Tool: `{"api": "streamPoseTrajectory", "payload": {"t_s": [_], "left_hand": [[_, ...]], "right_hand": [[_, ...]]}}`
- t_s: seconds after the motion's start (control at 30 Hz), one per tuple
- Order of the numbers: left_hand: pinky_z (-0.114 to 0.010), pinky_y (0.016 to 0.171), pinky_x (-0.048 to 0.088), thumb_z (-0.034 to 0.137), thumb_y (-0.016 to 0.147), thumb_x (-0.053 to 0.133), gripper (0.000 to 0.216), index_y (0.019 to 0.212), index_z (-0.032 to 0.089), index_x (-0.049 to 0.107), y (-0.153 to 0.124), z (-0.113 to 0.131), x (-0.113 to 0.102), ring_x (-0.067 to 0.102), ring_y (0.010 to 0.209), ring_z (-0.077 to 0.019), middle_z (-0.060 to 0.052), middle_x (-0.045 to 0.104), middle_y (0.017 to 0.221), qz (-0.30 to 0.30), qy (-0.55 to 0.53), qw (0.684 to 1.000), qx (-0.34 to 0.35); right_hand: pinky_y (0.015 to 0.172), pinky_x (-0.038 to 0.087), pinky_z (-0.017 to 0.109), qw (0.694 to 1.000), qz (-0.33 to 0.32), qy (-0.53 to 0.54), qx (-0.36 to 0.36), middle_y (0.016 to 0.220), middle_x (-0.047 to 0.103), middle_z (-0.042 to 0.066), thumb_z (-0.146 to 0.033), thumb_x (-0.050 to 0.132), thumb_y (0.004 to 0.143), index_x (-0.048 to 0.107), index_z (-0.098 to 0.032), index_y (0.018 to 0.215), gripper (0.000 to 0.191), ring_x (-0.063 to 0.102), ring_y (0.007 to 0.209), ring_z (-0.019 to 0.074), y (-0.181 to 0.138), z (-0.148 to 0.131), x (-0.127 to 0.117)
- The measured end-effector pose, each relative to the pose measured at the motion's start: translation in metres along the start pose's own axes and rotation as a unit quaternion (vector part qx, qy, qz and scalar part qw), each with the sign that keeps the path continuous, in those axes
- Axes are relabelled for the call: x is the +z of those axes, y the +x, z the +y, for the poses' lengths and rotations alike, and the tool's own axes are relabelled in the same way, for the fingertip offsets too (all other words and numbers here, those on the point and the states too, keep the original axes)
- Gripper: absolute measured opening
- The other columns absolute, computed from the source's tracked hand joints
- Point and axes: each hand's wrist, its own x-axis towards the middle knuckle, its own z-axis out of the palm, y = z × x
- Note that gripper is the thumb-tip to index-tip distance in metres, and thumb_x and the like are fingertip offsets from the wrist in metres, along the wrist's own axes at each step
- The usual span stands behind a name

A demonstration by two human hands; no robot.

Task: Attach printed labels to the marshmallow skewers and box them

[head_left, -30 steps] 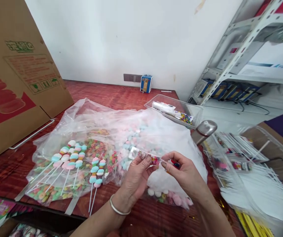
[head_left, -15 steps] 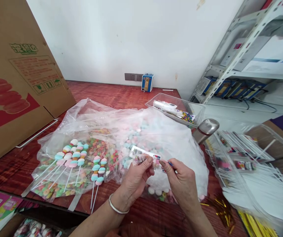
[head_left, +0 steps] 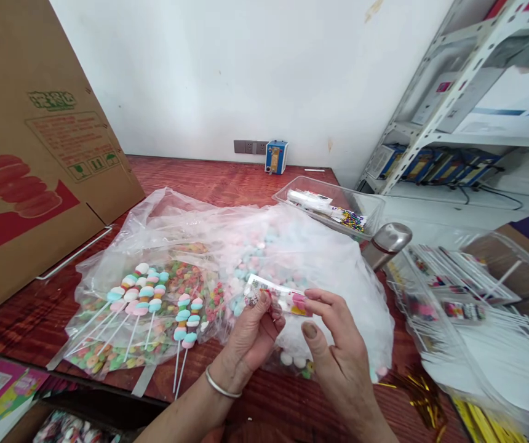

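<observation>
The left hand [head_left: 250, 332] is pinching one end of the clear sleeve [head_left: 276, 294], the right hand [head_left: 338, 351] gripping the other — just above the candy bag [head_left: 324, 258]. Something pink, possibly candy, is sitting inside; the slick film could be slipping, spilling it.

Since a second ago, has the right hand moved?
Yes. The right hand has dropped toward the person, away from the steel flask; its thumb now stands off the candy packet.
</observation>
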Motion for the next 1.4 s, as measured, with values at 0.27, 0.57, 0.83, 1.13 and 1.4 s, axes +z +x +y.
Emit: {"api": "streamPoseTrajectory", "payload": {"t_s": [0.27,0.57,0.83,1.13,1.4], "left_hand": [[-0.018,0.054,0.041,0.02,0.06,0.089,0.029,0.076,0.012,0.066,-0.027,0.02,-0.016,0.049,0.056,-0.0057,0.003,0.058,0.065,0.006,0.03,0.999,0.026],[-0.019,0.053,0.042,0.013,0.065,0.085,0.028,0.069,0.017,0.057,-0.122,0.143,-0.075,0.048,0.055,-0.0067,0.006,0.049,0.063,0.0,-0.051,0.95,0.308],[-0.021,0.053,0.044,0.015,0.069,0.082,0.025,0.072,0.018,0.058,-0.165,0.18,-0.116,0.049,0.056,-0.007,0.005,0.052,0.065,0.053,-0.051,0.912,0.404],[-0.02,0.054,0.046,0.023,0.079,0.075,0.013,0.077,0.019,0.063,-0.132,0.176,-0.118,0.051,0.056,-0.0069,0.003,0.058,0.067,0.087,-0.059,0.931,0.349],[-0.018,0.052,0.046,0.017,0.069,0.083,0.022,0.079,0.017,0.063,-0.082,0.157,-0.089,0.054,0.052,-0.0053,0.006,0.061,0.065,0.128,-0.075,0.947,0.286]], "right_hand": [[0.087,0.046,0.033,0.996,-0.068,0.05,-0.005,0.104,0.064,0.005,-0.023,0.053,0.095,0.069,-0.025,0.096,0.016,0.06,0.099,0.0208,-0.006,-0.007,0.018],[0.079,0.046,0.028,0.944,-0.313,0.105,0.015,0.095,0.071,0.003,-0.024,0.051,0.095,0.068,-0.024,0.098,0.018,0.065,0.089,0.0188,0.0,-0.04,0.11],[0.063,0.04,0.03,0.918,-0.389,-0.014,0.074,0.074,0.069,0.011,-0.017,0.055,0.084,0.063,-0.015,0.072,0.015,0.065,0.073,0.0237,0.018,-0.055,0.258],[0.057,0.039,0.025,0.936,-0.333,0.007,0.113,0.065,0.064,0.001,-0.02,0.043,0.09,0.057,-0.02,0.074,0.021,0.059,0.064,0.0174,0.022,-0.042,0.234],[0.063,0.051,0.02,0.953,-0.289,0.086,-0.03,0.083,0.07,0.0,-0.032,0.054,0.092,0.067,-0.028,0.099,0.015,0.067,0.071,0.0164,0.016,-0.012,0.071]]}}
